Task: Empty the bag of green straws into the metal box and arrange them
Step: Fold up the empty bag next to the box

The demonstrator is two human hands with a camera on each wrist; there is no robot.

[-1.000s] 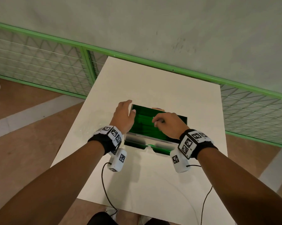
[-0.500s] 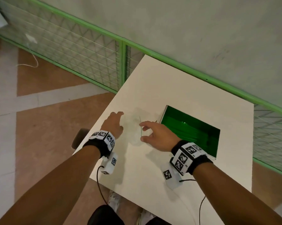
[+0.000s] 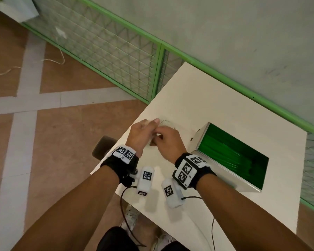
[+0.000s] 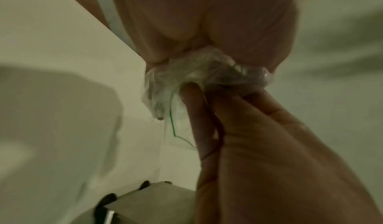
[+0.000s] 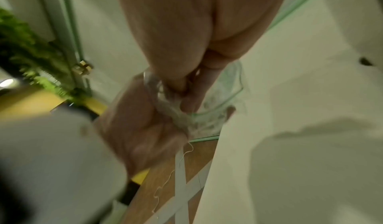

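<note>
Crumpling between both hands, the clear plastic bag [image 4: 199,73] sits bunched above the white table [image 3: 216,109], near its left edge. The left hand [image 3: 140,135] has its fingers curled round the wad, and the right hand [image 3: 168,142] pinches it from the other side; both wrist views are blurred, so the bag looks empty, though that is not certain. The green straws [image 3: 230,153] lie lengthwise inside the metal box [image 3: 225,175], which stands on the table just right of the hands.
</note>
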